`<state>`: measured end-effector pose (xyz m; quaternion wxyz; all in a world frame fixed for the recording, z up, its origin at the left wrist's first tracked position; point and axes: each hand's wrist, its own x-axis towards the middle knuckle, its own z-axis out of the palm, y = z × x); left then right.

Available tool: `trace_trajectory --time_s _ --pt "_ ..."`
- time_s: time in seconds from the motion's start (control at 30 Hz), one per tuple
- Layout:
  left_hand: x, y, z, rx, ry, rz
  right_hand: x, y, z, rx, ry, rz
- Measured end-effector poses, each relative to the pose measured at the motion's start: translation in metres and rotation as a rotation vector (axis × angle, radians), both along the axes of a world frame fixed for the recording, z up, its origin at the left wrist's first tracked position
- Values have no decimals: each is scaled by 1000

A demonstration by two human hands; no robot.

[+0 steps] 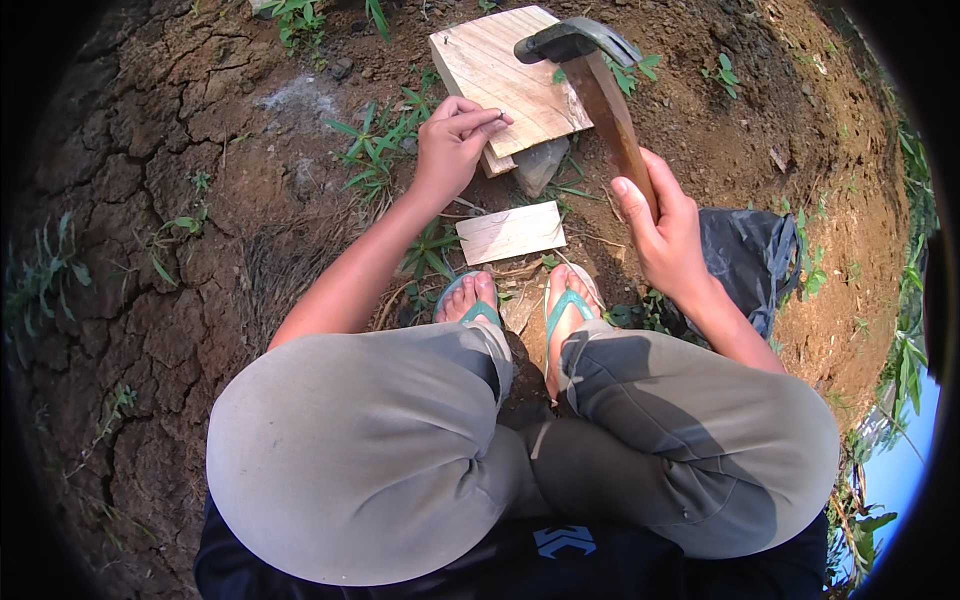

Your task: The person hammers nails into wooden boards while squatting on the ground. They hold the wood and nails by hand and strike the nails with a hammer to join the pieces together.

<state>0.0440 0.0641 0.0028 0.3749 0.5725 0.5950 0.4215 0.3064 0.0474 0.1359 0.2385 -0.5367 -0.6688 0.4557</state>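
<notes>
My left hand [456, 142] is closed in a pinch at the near left part of a pale wooden board [520, 75], its fingertips at the wood. A small nail [502, 115] sits between the thumb and finger, mostly hidden by them. In my right hand [660, 225] is a claw hammer [612, 105], gripped low on its brown wooden handle. The dark metal head is raised over the board's far right side, claw pointing right. The board rests tilted on a grey stone [541, 165], with another piece of wood partly visible beneath its near left corner.
A smaller pale wooden piece [512, 233] lies on the soil in front of my feet, which wear green flip-flops [557, 305]. A black plastic bag [750, 262] lies to the right. Cracked dry earth [140, 150] spreads left, with small weeds [372, 155] beside the board.
</notes>
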Motion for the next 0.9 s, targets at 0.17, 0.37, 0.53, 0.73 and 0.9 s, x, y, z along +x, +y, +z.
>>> trace_trajectory --time_s 0.17,0.37,0.53,0.73,0.9 --pt "0 -1 -7 -6 -57 7 3 -8 -7 -22 8 -13" --pt "-1 -1 -5 -38 -50 31 0 -13 -6 -98 -103 140" --pt "-1 0 -4 -38 -63 34 -4 -10 2 -45 -87 106" --pt "-1 -4 -9 -19 -53 48 -1 -3 3 -4 -127 115" --pt "-1 0 -6 9 -27 5 0 2 1 -46 -198 180"
